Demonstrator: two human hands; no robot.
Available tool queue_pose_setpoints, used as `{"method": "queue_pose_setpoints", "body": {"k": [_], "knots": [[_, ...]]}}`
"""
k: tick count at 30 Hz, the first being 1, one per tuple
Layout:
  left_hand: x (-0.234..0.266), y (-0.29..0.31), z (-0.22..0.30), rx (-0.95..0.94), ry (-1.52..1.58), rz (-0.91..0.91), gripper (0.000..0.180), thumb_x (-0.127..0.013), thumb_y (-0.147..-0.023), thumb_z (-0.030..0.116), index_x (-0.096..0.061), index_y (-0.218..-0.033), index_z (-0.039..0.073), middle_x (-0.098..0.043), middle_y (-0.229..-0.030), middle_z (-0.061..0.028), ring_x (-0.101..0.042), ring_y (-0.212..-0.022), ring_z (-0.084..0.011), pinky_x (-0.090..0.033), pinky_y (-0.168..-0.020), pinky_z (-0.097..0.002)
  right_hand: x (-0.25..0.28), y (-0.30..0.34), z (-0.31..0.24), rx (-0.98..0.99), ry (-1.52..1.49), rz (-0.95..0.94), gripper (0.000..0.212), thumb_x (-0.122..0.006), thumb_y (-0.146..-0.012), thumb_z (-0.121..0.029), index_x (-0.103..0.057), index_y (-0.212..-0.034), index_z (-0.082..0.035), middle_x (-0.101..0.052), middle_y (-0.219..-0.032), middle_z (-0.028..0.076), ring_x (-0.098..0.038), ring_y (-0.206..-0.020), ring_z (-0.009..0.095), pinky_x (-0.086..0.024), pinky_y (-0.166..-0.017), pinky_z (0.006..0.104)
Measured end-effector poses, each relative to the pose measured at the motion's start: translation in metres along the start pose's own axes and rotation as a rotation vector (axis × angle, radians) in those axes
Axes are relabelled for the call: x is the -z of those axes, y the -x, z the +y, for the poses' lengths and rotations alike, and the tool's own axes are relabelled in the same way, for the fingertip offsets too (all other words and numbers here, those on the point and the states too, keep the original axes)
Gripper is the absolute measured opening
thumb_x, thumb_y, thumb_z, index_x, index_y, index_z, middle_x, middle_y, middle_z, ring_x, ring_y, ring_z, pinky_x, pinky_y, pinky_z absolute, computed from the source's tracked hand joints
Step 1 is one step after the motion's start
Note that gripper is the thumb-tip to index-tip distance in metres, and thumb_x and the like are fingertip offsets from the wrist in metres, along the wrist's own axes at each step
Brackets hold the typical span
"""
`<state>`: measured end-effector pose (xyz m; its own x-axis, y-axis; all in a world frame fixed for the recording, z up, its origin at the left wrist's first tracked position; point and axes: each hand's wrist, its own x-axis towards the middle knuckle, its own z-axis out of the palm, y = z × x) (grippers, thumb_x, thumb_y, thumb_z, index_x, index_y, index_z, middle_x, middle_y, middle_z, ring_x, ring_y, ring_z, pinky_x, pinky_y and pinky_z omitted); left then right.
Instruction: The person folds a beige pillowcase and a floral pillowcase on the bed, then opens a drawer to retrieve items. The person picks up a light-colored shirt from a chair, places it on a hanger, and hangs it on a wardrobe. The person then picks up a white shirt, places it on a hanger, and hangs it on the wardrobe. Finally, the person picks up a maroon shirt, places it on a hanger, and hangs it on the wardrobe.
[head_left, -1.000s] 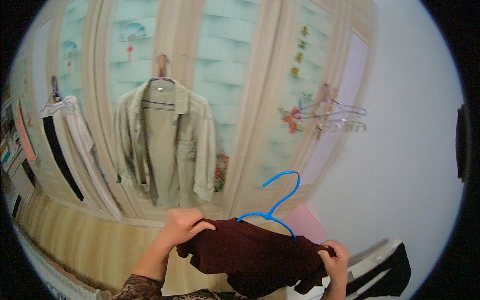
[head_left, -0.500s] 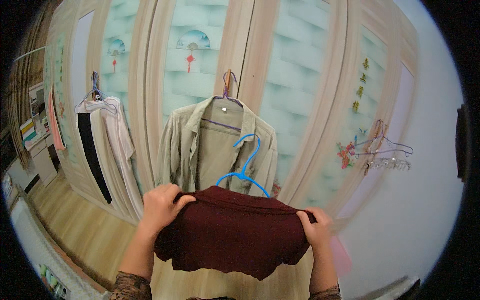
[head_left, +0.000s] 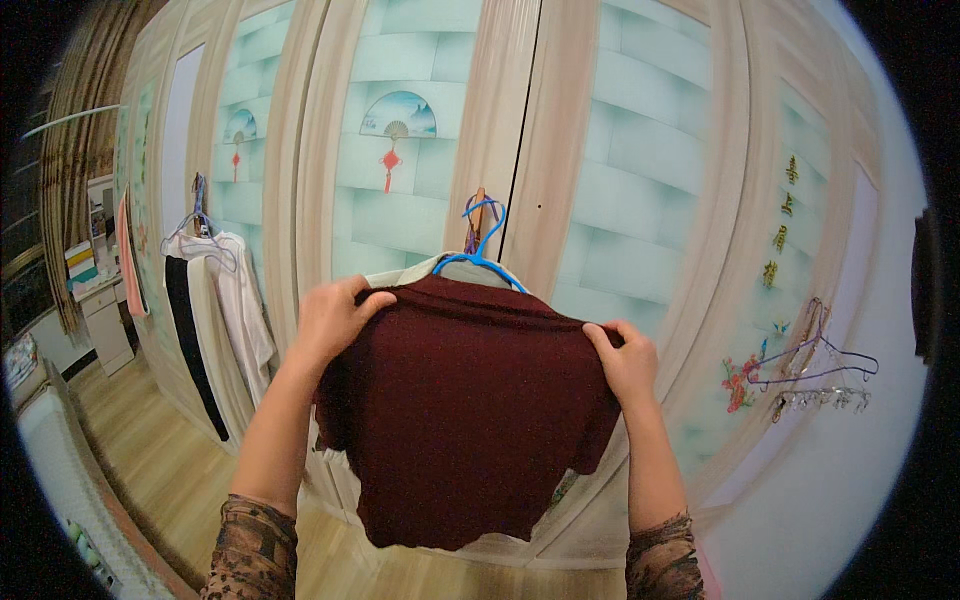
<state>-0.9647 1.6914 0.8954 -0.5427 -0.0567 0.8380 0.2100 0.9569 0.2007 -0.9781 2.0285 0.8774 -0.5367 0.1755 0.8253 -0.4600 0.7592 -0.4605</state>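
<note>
A dark maroon short-sleeved top point(head_left: 470, 410) hangs spread out in front of me on a blue hanger point(head_left: 478, 260). My left hand point(head_left: 338, 318) pinches its left shoulder, and my right hand point(head_left: 622, 362) pinches the right one, thumbs toward me. The hanger's hook stands up by a wooden door handle point(head_left: 479, 205); whether it rests there I cannot tell. Behind the top, most of a light grey-green shirt point(head_left: 395, 275) is hidden, with only its collar and shoulder showing. A purple hanger's hook is at the same handle.
Wardrobe doors point(head_left: 640, 160) with pale green panels fill the background. On the left, white and black clothes point(head_left: 225, 300) hang from another handle. To the right hang a purple hanger point(head_left: 815, 370) and a clip hanger point(head_left: 820, 400). A bed point(head_left: 75, 480) lies at lower left.
Both hands have raised the maroon top toward the door handle. It now hangs longer and covers most of the grey-green shirt.
</note>
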Motion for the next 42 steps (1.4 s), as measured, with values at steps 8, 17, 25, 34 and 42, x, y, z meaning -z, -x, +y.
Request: {"method": "queue_pose_setpoints", "body": {"k": [8,17,25,34,42], "knots": [[-0.023,-0.047,-0.010,0.072,0.048,-0.084,0.044,-0.056,-0.070,0.048,-0.061,-0.074,0.004,-0.058,-0.068,-0.0156,-0.056,-0.066,-0.0319,-0.043,-0.058,-0.0382,-0.038,-0.043,0.014,0.074,0.051,0.008,0.036,-0.061,-0.070,-0.040,-0.062,-0.073,-0.004,-0.060,-0.068,0.013,-0.057,-0.061,0.027,-0.044,-0.055,0.0345],[-0.062,-0.027,-0.057,0.154,0.312,-0.171,0.033,-0.059,-0.074,0.034,-0.057,-0.085,0.002,-0.058,-0.078,-0.0159,-0.056,-0.072,-0.0283,-0.044,-0.063,-0.0330,-0.071,-0.013,0.039,-0.016,-0.143,-0.005,0.031,-0.059,-0.075,-0.031,-0.054,-0.081,-0.001,-0.058,-0.070,0.013,-0.056,-0.063,0.023,-0.043,-0.058,0.0307],[-0.115,0.052,-0.134,0.455,0.931,-0.308,0.029,-0.059,-0.076,0.018,-0.054,-0.095,-0.003,-0.058,-0.083,-0.0048,-0.054,-0.073,-0.0130,-0.044,-0.066,-0.0269,-0.086,0.060,0.099,-0.325,-0.313,-0.082,0.029,-0.052,-0.081,-0.025,-0.051,-0.088,0.003,-0.057,-0.085,0.010,-0.052,-0.082,0.017,-0.040,-0.074,0.0300],[-0.150,0.096,-0.198,0.499,0.802,-0.194,0.021,-0.057,-0.079,0.013,-0.057,-0.091,-0.004,-0.058,-0.078,-0.0019,-0.050,-0.069,-0.0076,-0.042,-0.063,-0.0223,-0.058,0.132,0.132,-0.470,-0.021,0.015,0.024,-0.050,-0.083,-0.020,-0.051,-0.074,0.002,-0.043,-0.056,0.002,-0.037,-0.053,0.010,-0.034,-0.050,0.0252],[-0.153,0.148,-0.231,0.545,0.613,0.270,0.021,-0.052,-0.082,0.018,-0.053,-0.081,-0.002,-0.050,-0.070,-0.0005,-0.044,-0.067,-0.0114,-0.039,-0.065,-0.0237,0.004,0.304,0.131,-0.946,0.177,-0.414,0.020,-0.047,-0.082,-0.016,-0.052,-0.071,-0.001,-0.052,-0.059,0.005,-0.049,-0.052,0.012,-0.042,-0.050,0.0268]]}}
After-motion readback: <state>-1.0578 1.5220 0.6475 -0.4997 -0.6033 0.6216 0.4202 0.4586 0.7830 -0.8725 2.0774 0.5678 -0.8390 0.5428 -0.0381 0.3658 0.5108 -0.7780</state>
